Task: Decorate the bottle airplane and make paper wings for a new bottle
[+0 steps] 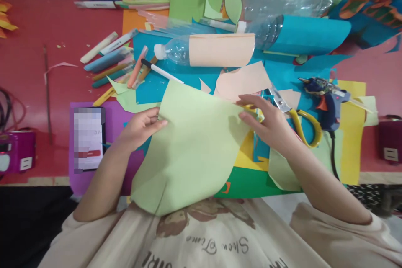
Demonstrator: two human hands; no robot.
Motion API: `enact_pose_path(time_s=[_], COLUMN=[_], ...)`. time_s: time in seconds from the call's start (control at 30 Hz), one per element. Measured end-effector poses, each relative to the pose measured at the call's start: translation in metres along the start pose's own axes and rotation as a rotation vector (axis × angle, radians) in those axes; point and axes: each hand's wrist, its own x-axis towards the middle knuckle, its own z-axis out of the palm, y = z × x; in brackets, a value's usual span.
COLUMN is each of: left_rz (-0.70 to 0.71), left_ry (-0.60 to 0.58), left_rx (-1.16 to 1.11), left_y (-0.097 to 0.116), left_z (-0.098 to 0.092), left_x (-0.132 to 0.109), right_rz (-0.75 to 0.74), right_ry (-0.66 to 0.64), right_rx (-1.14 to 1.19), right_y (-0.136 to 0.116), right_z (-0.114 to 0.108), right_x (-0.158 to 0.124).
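Observation:
A large sheet of light green paper (194, 146) is in front of my chest, its lower edge curling toward my shirt and a crease near the bottom left. My left hand (140, 127) pinches its left edge between thumb and fingers. At the sheet's upper right corner is my right hand (266, 121), with thumb and fingers stretched apart around the edge; a firm grip does not show. Yellow-handled scissors (303, 125) lie just beyond the right hand. Behind the sheet rests a plastic bottle (177, 53) wrapped in peach paper (221, 50).
Several markers (109, 65) lie at the upper left, above a phone (89, 138) on purple paper. To the right is a blue glue gun (329, 109) with its cord. Another bottle, wrapped in blue paper (314, 33), lies farther back. Paper scraps (241, 81) cover the middle.

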Motion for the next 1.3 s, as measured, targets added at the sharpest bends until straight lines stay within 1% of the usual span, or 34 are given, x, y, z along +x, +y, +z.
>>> enact_pose_path(time_s=[0.07,0.13,0.23,0.27,0.33,0.37,0.43,0.5,0.57,0.6,0.63,0.7,0.77,0.8,0.83,0.87,0.9,0.93,0.97,1.03,1.1,1.17,1.3], left_rz=[0.01,0.027,0.066,0.069,0.074,0.077,0.07,0.044,0.023,0.009,-0.009,-0.044,-0.06,-0.061,-0.064,-0.069,-0.077,-0.086,-0.096,-0.117,-0.126,-0.114,-0.086], left_ry=[0.034,0.046,0.087,0.104,0.132,0.131,0.088,-0.002,-0.072,-0.084,-0.087,-0.098,-0.138,-0.159,-0.177,-0.188,-0.194,-0.197,-0.201,-0.205,-0.185,-0.16,-0.172], left_rx=[-0.072,-0.136,-0.19,-0.214,-0.258,-0.282,-0.328,-0.328,-0.311,-0.301,-0.292,-0.28,-0.279,-0.282,-0.287,-0.296,-0.31,-0.331,-0.358,-0.42,-0.485,-0.542,-0.567], left_y=[0.002,0.006,0.015,0.018,0.021,0.021,0.018,0.013,0.009,0.008,0.007,0.007,0.007,0.006,0.006,0.004,0.003,0.002,0.001,0.001,0.002,0.005,0.009], left_z=[0.007,0.015,0.028,0.033,0.042,0.047,0.055,0.061,0.064,0.065,0.066,0.068,0.07,0.071,0.073,0.074,0.075,0.075,0.075,0.074,0.071,0.068,0.064], left_x=[0.005,0.013,0.027,0.031,0.039,0.041,0.043,0.041,0.035,0.032,0.028,0.022,0.018,0.016,0.015,0.014,0.014,0.014,0.014,0.015,0.016,0.016,0.018], right_rz=[0.179,0.31,0.412,0.435,0.463,0.472,0.488,0.504,0.496,0.46,0.391,0.188,-0.005,-0.074,-0.127,-0.187,-0.235,-0.3,-0.368,-0.432,-0.429,-0.39,-0.255], right_ry=[0.015,0.081,0.216,0.234,0.239,0.249,0.302,0.373,0.407,0.409,0.407,0.426,0.449,0.426,0.367,0.268,0.135,0.035,-0.038,-0.135,-0.193,-0.226,-0.314], right_rx=[0.194,0.428,0.701,0.748,0.769,0.751,0.704,0.665,0.6,0.544,0.467,0.22,-0.075,-0.206,-0.294,-0.345,-0.378,-0.398,-0.414,-0.446,-0.454,-0.424,-0.346], right_y=[0.003,0.006,0.006,0.005,0.003,0.003,0.004,0.009,0.015,0.018,0.021,0.022,0.016,0.011,0.004,-0.003,-0.01,-0.015,-0.02,-0.027,-0.031,-0.035,-0.047], right_z=[-0.011,-0.024,-0.038,-0.04,-0.043,-0.043,-0.043,-0.045,-0.048,-0.05,-0.052,-0.056,-0.056,-0.054,-0.051,-0.047,-0.042,-0.036,-0.03,-0.018,-0.011,-0.008,-0.013], right_x=[-0.004,-0.004,0.0,0.001,0.002,0.002,-0.001,-0.007,-0.016,-0.021,-0.025,-0.032,-0.034,-0.033,-0.03,-0.026,-0.021,-0.015,-0.009,0.003,0.013,0.019,0.02])
